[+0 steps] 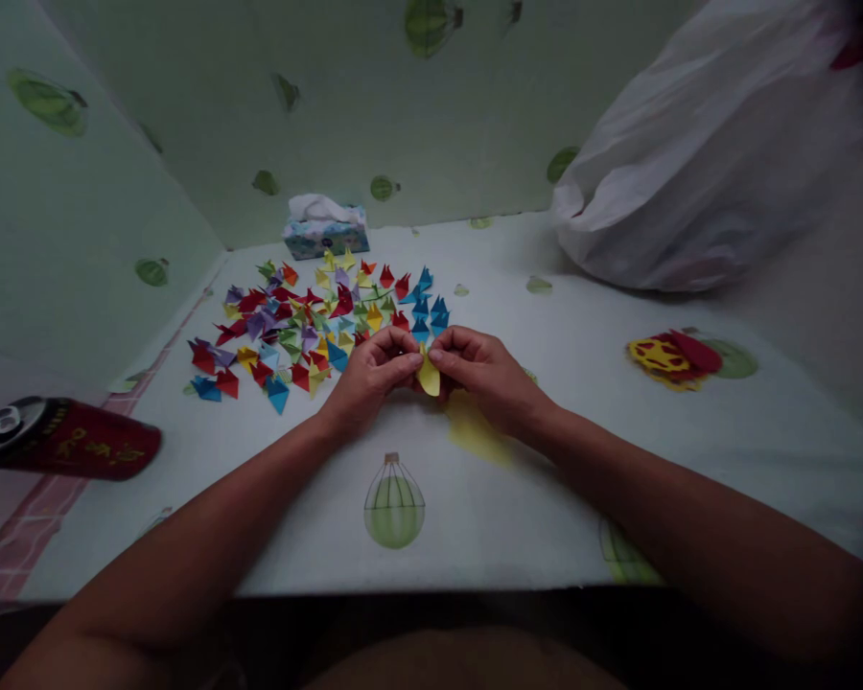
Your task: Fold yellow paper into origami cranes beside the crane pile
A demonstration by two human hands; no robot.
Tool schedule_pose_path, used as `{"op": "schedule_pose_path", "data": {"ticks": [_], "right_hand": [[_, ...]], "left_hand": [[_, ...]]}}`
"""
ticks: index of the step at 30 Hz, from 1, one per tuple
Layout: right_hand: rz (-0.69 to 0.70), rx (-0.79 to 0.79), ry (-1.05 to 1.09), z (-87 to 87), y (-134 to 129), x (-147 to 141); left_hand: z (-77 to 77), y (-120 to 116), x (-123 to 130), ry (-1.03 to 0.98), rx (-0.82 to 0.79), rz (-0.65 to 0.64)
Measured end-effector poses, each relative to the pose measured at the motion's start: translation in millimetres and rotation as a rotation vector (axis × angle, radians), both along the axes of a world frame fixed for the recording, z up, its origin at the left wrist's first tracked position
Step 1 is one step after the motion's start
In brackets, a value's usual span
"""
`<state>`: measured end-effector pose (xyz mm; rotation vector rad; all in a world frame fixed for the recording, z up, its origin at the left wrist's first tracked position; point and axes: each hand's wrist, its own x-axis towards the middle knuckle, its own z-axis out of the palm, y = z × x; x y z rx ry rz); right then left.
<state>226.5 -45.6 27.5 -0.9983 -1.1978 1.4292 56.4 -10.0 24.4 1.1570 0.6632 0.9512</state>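
Observation:
Between my two hands is a small piece of folded yellow paper, held just above the table. My left hand pinches its left side with thumb and forefinger. On the right side, my right hand pinches it the same way, so both thumbs almost meet at its top. Beneath my right hand lies a flat yellow paper sheet, partly covered. Just beyond my fingers several blue folded paper shapes stand close together. A wide pile of folded paper pieces in many colours spreads to the left.
A patterned tissue box stands against the back wall. At the left edge is a red drink can. A large white plastic bag fills the back right, with red and yellow cut-out pieces in front of it on the table.

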Motion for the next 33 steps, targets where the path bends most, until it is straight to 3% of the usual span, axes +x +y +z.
{"op": "schedule_pose_path", "data": {"ticks": [8,33], "right_hand": [[-0.001,0.065,-0.034,1.8,0.4,-0.7],[-0.151,0.227,-0.304,1.4,-0.1,-1.8]], "left_hand": [[-6.0,3.0,-2.2,0.089,0.128,0.007],[3.3,-4.0,2.5,0.26,0.316,0.056]]}}
